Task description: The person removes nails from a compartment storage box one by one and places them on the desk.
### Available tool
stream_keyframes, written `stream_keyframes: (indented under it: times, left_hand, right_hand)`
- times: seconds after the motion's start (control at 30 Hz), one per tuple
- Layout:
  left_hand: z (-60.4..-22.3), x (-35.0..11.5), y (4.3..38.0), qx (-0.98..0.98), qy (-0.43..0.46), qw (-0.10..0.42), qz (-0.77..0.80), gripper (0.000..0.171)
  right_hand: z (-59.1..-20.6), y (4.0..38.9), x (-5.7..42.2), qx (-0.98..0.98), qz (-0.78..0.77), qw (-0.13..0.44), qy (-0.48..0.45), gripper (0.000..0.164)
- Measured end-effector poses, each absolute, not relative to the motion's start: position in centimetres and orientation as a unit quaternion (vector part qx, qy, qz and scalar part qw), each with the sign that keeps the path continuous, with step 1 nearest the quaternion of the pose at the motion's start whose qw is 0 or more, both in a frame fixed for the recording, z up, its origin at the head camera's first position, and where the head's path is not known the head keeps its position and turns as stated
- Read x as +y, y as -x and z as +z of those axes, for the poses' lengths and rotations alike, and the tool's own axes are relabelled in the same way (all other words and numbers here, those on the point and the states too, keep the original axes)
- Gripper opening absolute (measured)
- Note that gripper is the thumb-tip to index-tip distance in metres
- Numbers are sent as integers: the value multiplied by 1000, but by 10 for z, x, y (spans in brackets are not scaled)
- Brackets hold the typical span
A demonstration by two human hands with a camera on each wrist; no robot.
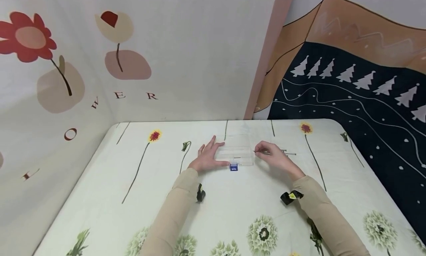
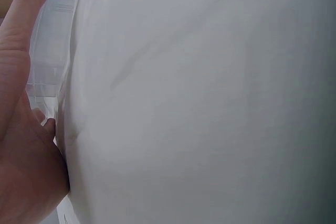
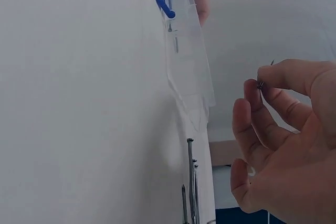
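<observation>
A clear plastic compartment box [image 1: 234, 149] lies on the table with a blue latch [image 1: 234, 167] on its near side. Spread along the box's left side, my left hand [image 1: 208, 158] steadies it, the thumb [image 2: 18, 40] stretched along the near edge. Just off the box's right end, my right hand [image 1: 273, 157] pinches a small dark nail [image 3: 260, 85] between thumb and fingertips; the fingers hide most of it. A few thin pieces of metal [image 3: 177, 44] show inside the box. Several longer nails [image 3: 191, 182] lie on the cloth beside the right hand, partly behind it in the head view.
A white cloth [image 1: 229, 200] printed with flowers covers the table. Behind the table hang a pale curtain [image 1: 199, 63] and a dark, tree-patterned cloth [image 1: 349, 97]. Black wrist cameras [image 1: 291, 197] sit on both sleeves.
</observation>
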State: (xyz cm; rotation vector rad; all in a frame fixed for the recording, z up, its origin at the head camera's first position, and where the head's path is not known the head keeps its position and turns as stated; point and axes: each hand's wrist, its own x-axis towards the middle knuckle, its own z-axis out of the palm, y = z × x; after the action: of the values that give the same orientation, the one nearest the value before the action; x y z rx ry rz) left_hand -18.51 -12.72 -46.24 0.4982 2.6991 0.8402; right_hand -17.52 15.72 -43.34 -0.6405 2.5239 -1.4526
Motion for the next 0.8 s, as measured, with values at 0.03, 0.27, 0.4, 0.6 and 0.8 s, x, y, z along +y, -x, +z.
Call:
stream_keyframes:
  times: [0.03,0.27,0.4,0.6,0.8]
  left_hand:
    - [-463,-127,185,931,-172,134,291,87]
    - [-462,-129,183,932,-174,130,292,88]
    - [-464,-133,183,932,-168,128,294,88]
    - [-467,-134,183,932,-168,129,295,90]
    - [-464,-128,186,932,-174,130,292,89]
  right_hand:
    - [-434,175,158,843,-486,78,215,9]
    - [-441,179,168,840,-493,79,212,10]
    - [-442,183,172,842,-485,81,221,8]
    - [-437,190,186,858,-455,82,224,10]
    - [-428,191,206,878,-422,84,209,13]
